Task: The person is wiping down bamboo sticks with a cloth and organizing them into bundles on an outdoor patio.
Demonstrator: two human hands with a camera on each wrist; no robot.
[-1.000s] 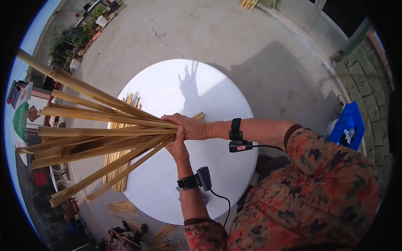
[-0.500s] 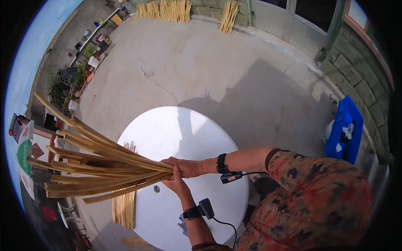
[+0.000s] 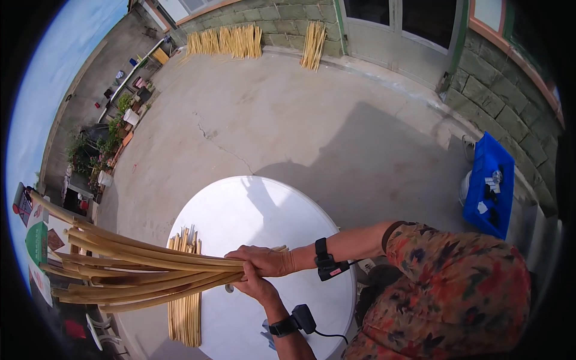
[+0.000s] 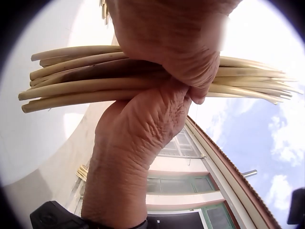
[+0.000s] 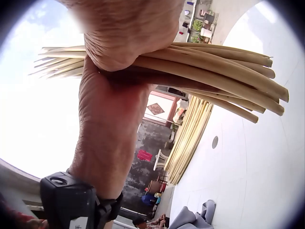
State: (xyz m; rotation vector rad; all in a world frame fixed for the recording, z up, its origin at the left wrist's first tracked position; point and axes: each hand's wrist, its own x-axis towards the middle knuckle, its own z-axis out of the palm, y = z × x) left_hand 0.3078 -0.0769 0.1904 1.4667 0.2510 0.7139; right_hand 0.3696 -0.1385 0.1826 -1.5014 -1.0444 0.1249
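One thick bundle of straw-coloured sticks (image 3: 156,278) was up in the air, its gathered end above a round white table (image 3: 270,210) and its longer end fanning out past the table's rim. The person's right hand (image 3: 264,261) was clamped around the bundle near the gathered end, and the left hand (image 3: 258,287) gripped it too, pressed right against the other; short butt ends poked out behind them. Both wrists wore black cameras (image 3: 305,318), and the sleeves were of a red floral shirt (image 3: 444,282). On the table, beneath the bundle, a flat row of similar sticks (image 3: 185,324) lay side by side near the edge, and a grey cloth (image 5: 190,219) lay crumpled there as well. Across the concrete yard (image 3: 252,114), more sticks (image 3: 225,42) leaned against a block wall (image 3: 300,30), and a blue crate (image 3: 489,186) with small items sat off to the person's right.
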